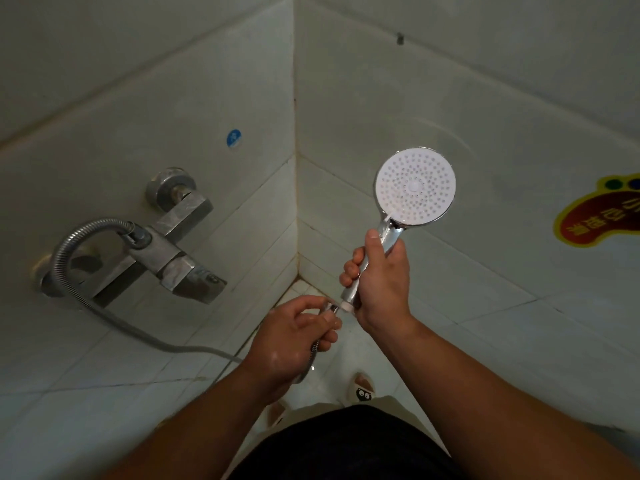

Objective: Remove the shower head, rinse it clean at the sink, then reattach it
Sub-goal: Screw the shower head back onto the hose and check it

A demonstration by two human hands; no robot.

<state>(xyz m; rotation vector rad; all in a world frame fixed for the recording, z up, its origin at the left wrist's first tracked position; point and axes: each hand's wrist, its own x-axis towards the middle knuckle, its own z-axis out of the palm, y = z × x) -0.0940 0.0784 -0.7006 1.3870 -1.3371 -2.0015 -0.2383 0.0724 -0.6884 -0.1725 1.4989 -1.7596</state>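
Observation:
A chrome shower head with a round white spray face points toward me, right of the wall corner. My right hand is wrapped around its handle, whose white threaded end sticks out below the fist. My left hand pinches the metal nut at the end of the shower hose, right beside that threaded end; whether the two touch is unclear. The ribbed hose loops from the chrome wall mixer down along the left wall and passes behind my left hand.
White tiled walls meet in a corner straight ahead. A blue round sticker sits on the left wall, a foot-shaped sticker on the right wall. Below are the tiled floor and my slippered feet.

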